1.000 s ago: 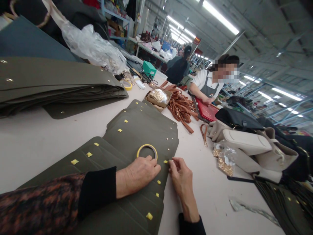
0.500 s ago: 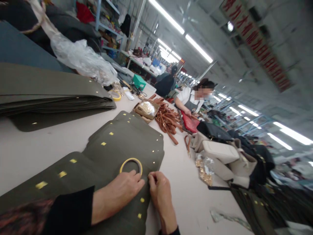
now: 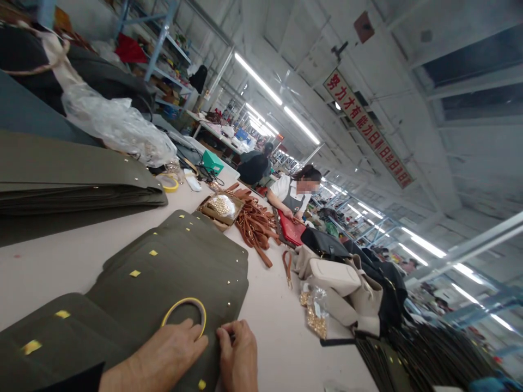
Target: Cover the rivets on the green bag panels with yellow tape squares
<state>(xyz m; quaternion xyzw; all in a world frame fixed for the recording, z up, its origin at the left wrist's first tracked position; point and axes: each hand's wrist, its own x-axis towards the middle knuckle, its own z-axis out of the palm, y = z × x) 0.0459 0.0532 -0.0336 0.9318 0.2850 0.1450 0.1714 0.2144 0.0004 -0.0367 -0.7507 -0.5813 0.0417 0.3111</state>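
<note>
Head view: dark olive-green, leather-like sheets (image 3: 163, 277) are laid flat on a pale counter (image 3: 278, 354), dotted with small yellow tape squares (image 3: 153, 252). A ring-shaped roll of yellow tape (image 3: 186, 300) is held above the sheets by the left hand (image 3: 159, 351); that grip is closed, with the roll's near rim covered by curled fingers. The right hand (image 3: 239, 354) is placed at the sheets' right edge. Its grip is narrowed to a pinch, thumb and forefinger brought together; whether anything is caught between them cannot be told.

Beyond the sheets, a brown cardboard box (image 3: 210, 219) is filled with gold-coloured pieces in clear plastic, and beside it brown straps (image 3: 255, 220) are heaped. Farther along, a flat red piece (image 3: 292, 228) is handled by a co-worker in a grey apron. At right, soft beige bags (image 3: 335, 275) are piled; at left, similar olive sheets (image 3: 73, 163) are stacked.
</note>
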